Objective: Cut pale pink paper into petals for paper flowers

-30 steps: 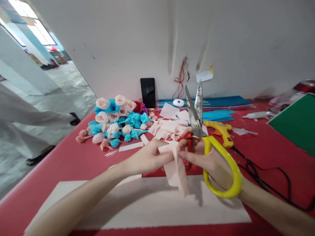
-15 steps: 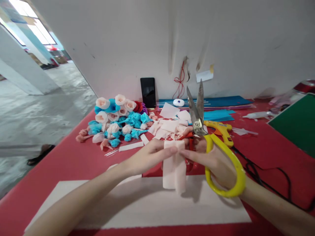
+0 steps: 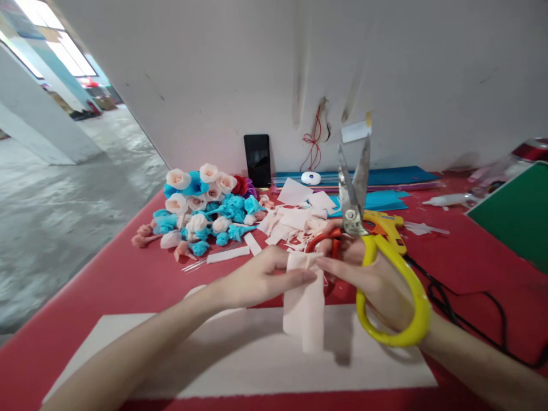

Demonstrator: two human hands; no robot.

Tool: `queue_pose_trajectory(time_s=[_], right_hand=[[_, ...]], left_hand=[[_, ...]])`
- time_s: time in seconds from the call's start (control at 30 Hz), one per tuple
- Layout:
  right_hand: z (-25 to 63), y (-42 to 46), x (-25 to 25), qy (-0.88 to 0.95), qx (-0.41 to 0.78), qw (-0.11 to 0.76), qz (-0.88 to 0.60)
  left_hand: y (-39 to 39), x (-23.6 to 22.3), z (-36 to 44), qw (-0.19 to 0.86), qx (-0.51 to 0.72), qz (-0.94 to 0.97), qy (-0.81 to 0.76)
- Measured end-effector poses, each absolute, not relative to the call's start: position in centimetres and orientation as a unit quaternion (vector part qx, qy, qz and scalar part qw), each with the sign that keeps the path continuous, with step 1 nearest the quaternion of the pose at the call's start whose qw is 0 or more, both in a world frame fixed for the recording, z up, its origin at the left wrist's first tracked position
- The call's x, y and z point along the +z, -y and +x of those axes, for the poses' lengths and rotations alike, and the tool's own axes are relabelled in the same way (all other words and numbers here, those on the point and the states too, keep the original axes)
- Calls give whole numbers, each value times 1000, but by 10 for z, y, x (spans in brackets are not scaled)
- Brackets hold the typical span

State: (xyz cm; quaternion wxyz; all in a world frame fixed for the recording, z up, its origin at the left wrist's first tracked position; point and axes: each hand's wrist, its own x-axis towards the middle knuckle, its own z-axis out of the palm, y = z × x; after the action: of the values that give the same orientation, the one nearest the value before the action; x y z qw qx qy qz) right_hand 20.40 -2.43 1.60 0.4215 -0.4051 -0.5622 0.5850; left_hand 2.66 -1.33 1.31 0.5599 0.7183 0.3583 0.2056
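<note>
A folded strip of pale pink crepe paper (image 3: 303, 308) hangs upright between my hands. My left hand (image 3: 261, 277) pinches its upper left part, thumb across the front. With thumb and fingers, my right hand (image 3: 363, 271) pinches the strip's top right corner. A pair of scissors (image 3: 396, 325) also hangs on my right hand, its yellow handle loop around the hand and its blades spread, pointing up. A red-orange loop (image 3: 319, 240) shows around the right fingers; whether it is the other scissor handle I cannot tell. Beneath lies a large pale paper sheet (image 3: 240, 365).
Blue, pink and white paper flowers (image 3: 205, 205) are heaped at the left, beside paper scraps (image 3: 291, 220). Behind are a phone (image 3: 257, 160) against the wall and blue paper (image 3: 381, 200). A yellow glue gun (image 3: 391, 228) with a black cord (image 3: 454, 314) lies right, near a green board (image 3: 518, 217).
The scissors have shifted right with my right hand, their blades turning slightly rightward. My left thumb is lower on the paper, and the strip's bottom edge hangs a little lower.
</note>
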Motion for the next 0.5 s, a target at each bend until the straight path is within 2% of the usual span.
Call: queue_pose_trajectory(time_s=[0.17, 0.33, 0.5], right_hand=[[205, 26, 14, 532, 615, 432, -390], [204, 23, 12, 430, 684, 477, -345], [203, 27, 18, 448, 732, 414, -304]], left_hand=[[13, 8, 27, 656, 211, 638, -343], [0, 6, 21, 732, 391, 449, -332], [-21, 11, 13, 717, 548, 323, -286]])
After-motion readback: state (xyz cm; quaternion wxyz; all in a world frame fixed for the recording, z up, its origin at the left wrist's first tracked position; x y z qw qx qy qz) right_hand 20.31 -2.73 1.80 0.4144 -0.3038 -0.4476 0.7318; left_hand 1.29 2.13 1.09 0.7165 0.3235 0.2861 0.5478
